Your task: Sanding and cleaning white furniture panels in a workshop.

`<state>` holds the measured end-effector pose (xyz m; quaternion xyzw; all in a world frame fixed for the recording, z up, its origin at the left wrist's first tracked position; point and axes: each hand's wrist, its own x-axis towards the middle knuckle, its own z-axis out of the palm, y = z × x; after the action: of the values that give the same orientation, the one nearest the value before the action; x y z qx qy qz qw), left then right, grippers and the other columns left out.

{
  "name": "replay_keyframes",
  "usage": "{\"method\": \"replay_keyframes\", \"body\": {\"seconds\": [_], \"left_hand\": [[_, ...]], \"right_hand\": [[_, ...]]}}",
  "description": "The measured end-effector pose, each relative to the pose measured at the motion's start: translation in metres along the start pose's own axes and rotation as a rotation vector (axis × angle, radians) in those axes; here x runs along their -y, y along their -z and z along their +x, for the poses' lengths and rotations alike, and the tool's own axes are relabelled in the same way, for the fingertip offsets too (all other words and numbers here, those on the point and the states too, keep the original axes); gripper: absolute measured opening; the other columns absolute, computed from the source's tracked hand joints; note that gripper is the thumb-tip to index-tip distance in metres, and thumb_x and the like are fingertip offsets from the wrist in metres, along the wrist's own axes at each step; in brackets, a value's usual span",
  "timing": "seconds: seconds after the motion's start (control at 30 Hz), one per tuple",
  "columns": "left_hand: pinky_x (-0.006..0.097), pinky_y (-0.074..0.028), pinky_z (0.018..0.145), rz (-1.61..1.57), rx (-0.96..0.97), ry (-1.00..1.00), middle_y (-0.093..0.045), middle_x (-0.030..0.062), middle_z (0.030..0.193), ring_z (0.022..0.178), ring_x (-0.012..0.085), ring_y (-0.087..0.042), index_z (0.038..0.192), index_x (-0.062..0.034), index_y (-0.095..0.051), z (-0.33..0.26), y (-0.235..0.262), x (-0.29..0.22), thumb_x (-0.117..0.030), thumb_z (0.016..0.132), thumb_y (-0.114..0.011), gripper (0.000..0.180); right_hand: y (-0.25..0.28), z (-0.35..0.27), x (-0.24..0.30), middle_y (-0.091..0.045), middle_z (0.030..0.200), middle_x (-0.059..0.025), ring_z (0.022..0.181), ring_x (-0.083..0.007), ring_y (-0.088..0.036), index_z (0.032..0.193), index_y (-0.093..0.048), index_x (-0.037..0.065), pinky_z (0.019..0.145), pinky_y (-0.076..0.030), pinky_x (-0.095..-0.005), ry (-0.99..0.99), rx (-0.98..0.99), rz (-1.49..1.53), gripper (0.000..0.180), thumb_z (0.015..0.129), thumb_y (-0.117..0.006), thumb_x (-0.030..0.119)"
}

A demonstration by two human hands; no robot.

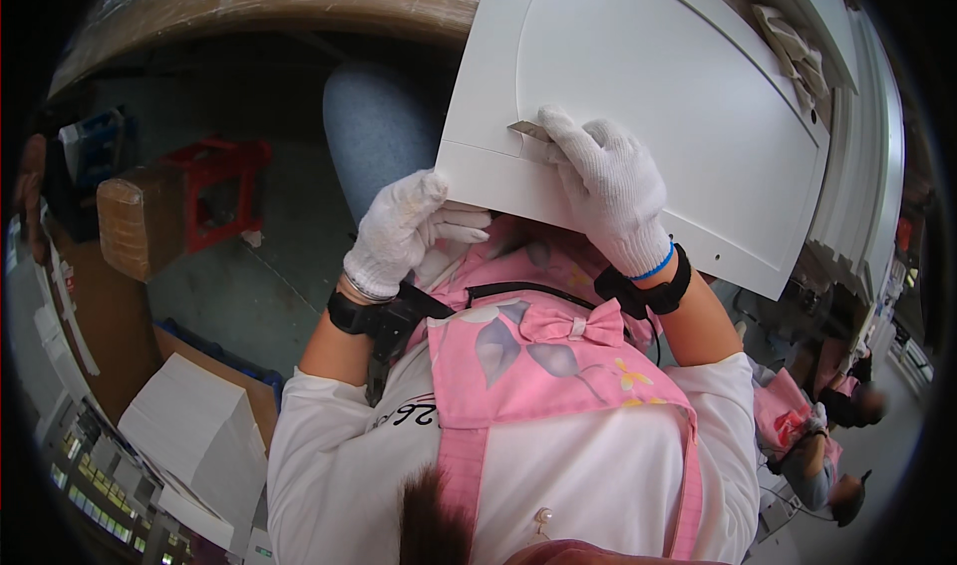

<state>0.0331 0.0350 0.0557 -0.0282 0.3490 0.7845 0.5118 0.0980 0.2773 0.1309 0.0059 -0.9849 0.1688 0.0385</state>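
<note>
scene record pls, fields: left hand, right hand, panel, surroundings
left hand: left hand, white knit glove, grips lower corner of the white panel
right hand: right hand, gloved, presses a small sanding block on the panel face
panel: white, recessed arched centre, held tilted above the pink apron
surroundings: red stool, cardboard box, white panels stacked at right

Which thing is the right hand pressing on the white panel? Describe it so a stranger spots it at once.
Start at the big white door panel. At its lower left edge, under the gloved right hand, lies a small grey-beige pad. It alone is dull and folded against the smooth white.
</note>
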Motion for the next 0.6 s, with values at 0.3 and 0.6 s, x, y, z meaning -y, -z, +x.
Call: {"method": "replay_keyframes", "body": {"seconds": [0.3, 0.6], "left_hand": [[0.046, -0.059, 0.082, -0.035, 0.006, -0.007, -0.066, 0.0224, 0.109, 0.097, 0.0337, -0.069, 0.12, 0.0059, -0.056, -0.003, 0.003, 0.005, -0.027, 0.102, -0.05, 0.038], [0.045, -0.059, 0.082, 0.044, -0.035, -0.01, -0.066, 0.0215, 0.11, 0.097, 0.0325, -0.068, 0.121, 0.0071, -0.054, -0.003, -0.008, -0.003, -0.028, 0.101, -0.051, 0.041]], "right_hand": [[-0.005, -0.002, -0.007, -0.06, 0.076, -0.0092, 0.066, -0.0297, -0.061, 0.116, -0.065, 0.019, 0.054, -0.048, -0.0398, -0.005, -0.102, 0.107, 0.039, 0.079, -0.064, 0.009], [0.015, 0.0, -0.008, -0.063, 0.081, -0.0112, 0.074, -0.0295, -0.064, 0.117, -0.067, 0.015, 0.062, -0.05, -0.0381, 0.031, 0.104, 0.028, 0.034, 0.083, -0.065, 0.009]]}}
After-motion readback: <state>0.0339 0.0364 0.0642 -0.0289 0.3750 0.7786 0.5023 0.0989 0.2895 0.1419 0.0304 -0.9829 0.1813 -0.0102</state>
